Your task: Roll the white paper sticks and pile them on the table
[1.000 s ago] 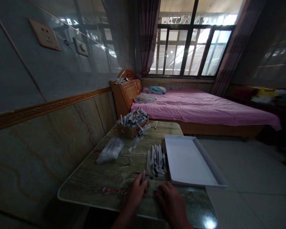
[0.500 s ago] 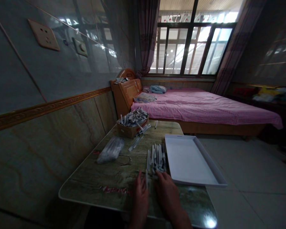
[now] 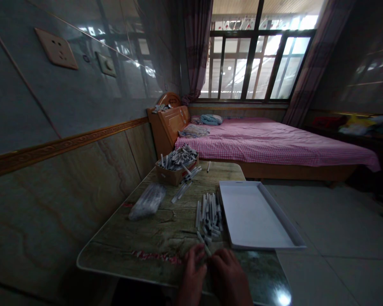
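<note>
My right hand (image 3: 229,274) is closed at the near side of the table, its curled fingertips on the lower end of a slim grey-white pen-like stick (image 3: 207,250). Just left of it, my left hand (image 3: 194,272) has fingers and thumb apart, close to the same stick but with no clear grip on it. Another short stick (image 3: 200,236) lies just beyond the fingers. Ahead of both hands is a loose pile of similar grey-white sticks (image 3: 209,210), mostly pointing away from me. Their exact kind is too blurred to tell.
A shallow white tray (image 3: 255,212) overhangs the right edge of the table (image 3: 115,246). A cardboard box (image 3: 169,176) full of sticks stands at the back left, with loose sticks beside it. A clear plastic bag (image 3: 147,202) lies nearer. Beyond is a bed (image 3: 274,144).
Both hands have drawn back slightly towards me and closer together. The stick that stood upright by my left hand now slants towards my right fingertips.
</note>
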`<state>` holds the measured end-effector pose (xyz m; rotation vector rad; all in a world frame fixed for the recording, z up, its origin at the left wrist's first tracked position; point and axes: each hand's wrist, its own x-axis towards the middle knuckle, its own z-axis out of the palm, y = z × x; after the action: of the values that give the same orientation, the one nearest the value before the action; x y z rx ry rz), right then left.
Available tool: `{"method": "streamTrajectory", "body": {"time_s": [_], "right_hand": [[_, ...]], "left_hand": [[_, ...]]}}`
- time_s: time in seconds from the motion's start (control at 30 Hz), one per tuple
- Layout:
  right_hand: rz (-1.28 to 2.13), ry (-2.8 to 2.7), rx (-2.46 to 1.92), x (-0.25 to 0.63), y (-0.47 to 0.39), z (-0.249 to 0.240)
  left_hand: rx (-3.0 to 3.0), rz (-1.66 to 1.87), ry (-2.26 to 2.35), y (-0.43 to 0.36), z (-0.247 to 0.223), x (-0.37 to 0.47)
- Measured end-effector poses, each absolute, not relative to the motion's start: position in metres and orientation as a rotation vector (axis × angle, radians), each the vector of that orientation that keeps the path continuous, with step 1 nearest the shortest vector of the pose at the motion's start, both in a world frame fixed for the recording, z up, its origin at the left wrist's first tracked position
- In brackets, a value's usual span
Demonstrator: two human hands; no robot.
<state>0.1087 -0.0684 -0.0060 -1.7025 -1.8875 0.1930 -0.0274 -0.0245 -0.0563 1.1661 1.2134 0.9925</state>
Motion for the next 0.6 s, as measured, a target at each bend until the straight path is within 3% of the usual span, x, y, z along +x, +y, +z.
{"method": "streamTrajectory", "body": {"time_s": [0.17,0.33,0.6], "right_hand": [[-0.047,-1.836,-1.703,0.119,-0.072,-0.022],[-0.015,-1.882,-1.622,0.118,-0.08,-0.037],[-0.024,-1.794,-1.582,0.12,-0.067,-0.046]], "left_hand": [[1.669,0.976,1.25,-0.021,-0.03,-0.038],[2.104,0.698,1.235,-0.018,-0.01,-0.049],[2.183,0.645,1.213,-0.01,-0.025,-0.052]]}}
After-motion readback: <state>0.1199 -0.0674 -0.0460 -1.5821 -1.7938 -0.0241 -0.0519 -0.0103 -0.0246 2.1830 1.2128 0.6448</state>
